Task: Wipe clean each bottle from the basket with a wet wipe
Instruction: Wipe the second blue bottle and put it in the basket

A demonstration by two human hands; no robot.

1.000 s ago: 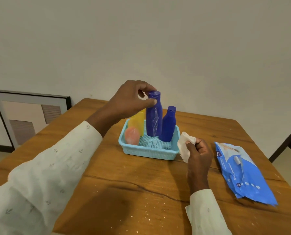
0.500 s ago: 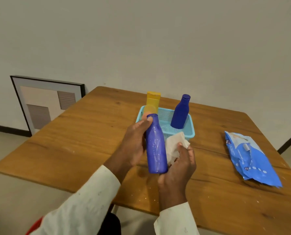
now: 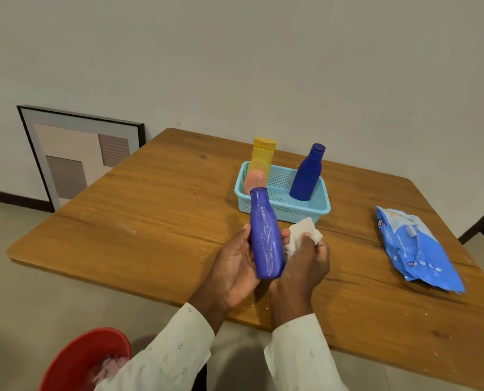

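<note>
My left hand [image 3: 233, 266] grips a blue bottle [image 3: 264, 235] from behind, holding it upright above the table's near edge. My right hand [image 3: 305, 263] pinches a crumpled white wet wipe [image 3: 301, 235] against the bottle's right side. Behind them stands the light blue basket [image 3: 314, 207]. In it are a second blue bottle [image 3: 307, 172], a yellow bottle [image 3: 263, 156] and a small pink bottle [image 3: 253, 180].
A blue pack of wet wipes [image 3: 413, 246] lies on the wooden table [image 3: 150, 215] at the right. A red bucket [image 3: 85, 359] with something pale inside stands on the floor at the lower left. A framed picture [image 3: 77, 153] leans against the wall.
My left hand lifted the blue bottle out of the basket and brought it toward me. My right hand moved the wipe against the bottle's side. The view pulled back from the table.
</note>
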